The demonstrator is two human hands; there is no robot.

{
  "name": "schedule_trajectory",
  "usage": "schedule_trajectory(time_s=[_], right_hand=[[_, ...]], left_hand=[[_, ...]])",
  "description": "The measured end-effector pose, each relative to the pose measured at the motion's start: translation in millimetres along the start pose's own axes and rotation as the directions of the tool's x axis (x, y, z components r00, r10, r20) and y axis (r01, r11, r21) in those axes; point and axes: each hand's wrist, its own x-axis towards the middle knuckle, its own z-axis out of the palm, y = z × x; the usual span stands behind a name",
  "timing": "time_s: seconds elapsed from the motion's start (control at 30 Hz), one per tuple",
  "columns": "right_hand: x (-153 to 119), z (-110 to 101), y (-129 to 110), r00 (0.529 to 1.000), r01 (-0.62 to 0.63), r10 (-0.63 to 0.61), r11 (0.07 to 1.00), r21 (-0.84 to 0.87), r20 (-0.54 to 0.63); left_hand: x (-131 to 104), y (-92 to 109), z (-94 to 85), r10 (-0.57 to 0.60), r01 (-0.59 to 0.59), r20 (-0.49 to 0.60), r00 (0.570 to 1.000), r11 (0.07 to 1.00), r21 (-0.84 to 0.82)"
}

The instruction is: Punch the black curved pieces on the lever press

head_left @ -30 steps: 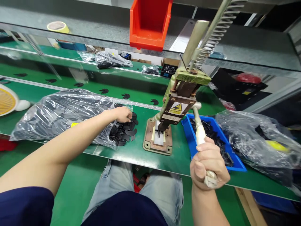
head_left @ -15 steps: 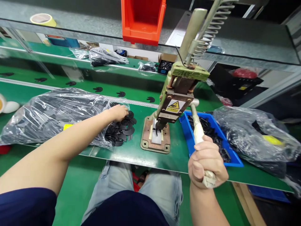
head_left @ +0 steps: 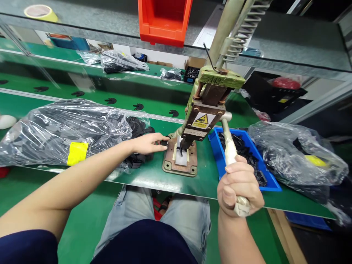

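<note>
My left hand (head_left: 150, 143) is closed in a pinch on a small black curved plastic part (head_left: 164, 142), held at the left edge of the press base (head_left: 180, 168). Fingers of my right hand (head_left: 241, 185) wrap round the taped lever (head_left: 230, 146) of the hand press (head_left: 205, 106). Under the press ram, a dark piece (head_left: 181, 148) sits on the pale metal fixture plate (head_left: 180, 160). Left of the base, black curved parts (head_left: 136, 159) spill from a clear plastic bag (head_left: 55, 128), partly behind my left forearm.
A blue bin (head_left: 271, 181) of black parts stands right of the press, beside another clear bag (head_left: 299, 157). Behind, several black parts (head_left: 138, 106) lie in a row on a green strip. An orange bin (head_left: 165, 31) sits on the shelf above.
My left hand has moved right from the pile of parts to the press base, carrying a black part. My right hand stays on the lever. The view has shifted slightly.
</note>
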Motion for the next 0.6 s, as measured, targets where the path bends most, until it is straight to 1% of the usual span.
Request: schedule_trajectory(time_s=[0.1,0.2,0.27,0.33,0.43,0.5,0.6], right_hand=[[0.0,-0.4,0.2,1.0,0.005,-0.005,1.0,0.003,0.005],[0.1,-0.7,0.4,1.0,0.004,-0.004,1.0,-0.006,0.007],[0.3,-0.3,0.1,1.0,0.005,-0.005,1.0,-0.008,0.003],[0.3,0.4,-0.5,1.0,0.003,-0.003,1.0,-0.012,-0.003],[0.2,1.3,-1.5,1.0,-0.004,0.004,1.0,-0.016,-0.006],[0.1,1.6,-1.7,1.0,-0.006,0.006,1.0,-0.009,-0.009],[0.1,1.7,-1.3,1.0,-0.006,0.006,1.0,-0.003,-0.016]], left_hand=[[6.8,2.7,28.7,-0.08,0.057,-0.077,0.994,0.961,-0.27],[18.7,2.7,50.5,-0.2,0.095,-0.154,0.968,0.854,-0.511],[27.2,3.1,58.9,-0.265,0.116,-0.156,0.952,0.78,-0.614],[35.0,4.5,63.1,-0.317,0.153,-0.131,0.939,0.728,-0.668],[44.0,6.6,65.2,-0.364,0.199,-0.098,0.926,0.692,-0.694],[47.5,7.1,65.2,-0.376,0.218,-0.09,0.922,0.699,-0.681],[48.9,7.1,63.0,-0.366,0.237,-0.082,0.927,0.742,-0.627]])
